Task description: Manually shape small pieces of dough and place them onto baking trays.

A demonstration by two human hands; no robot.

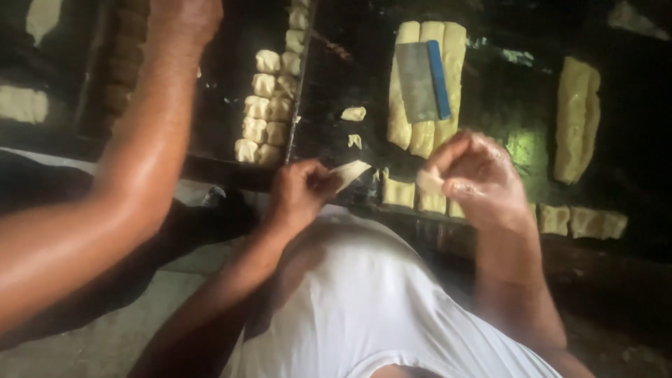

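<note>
Dough strip (350, 171) pinched in left hand (297, 192) and piece (428, 182) in right hand (479, 178), both near scraper (422, 80); shaped pieces (266, 108) fill tray left of it, uncut logs (427, 84) remain beneath.

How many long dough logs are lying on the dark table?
4. Three dough logs lie side by side under the scraper, above the right hand. One more log lies alone at the right. Others may be hidden outside the view.
</note>
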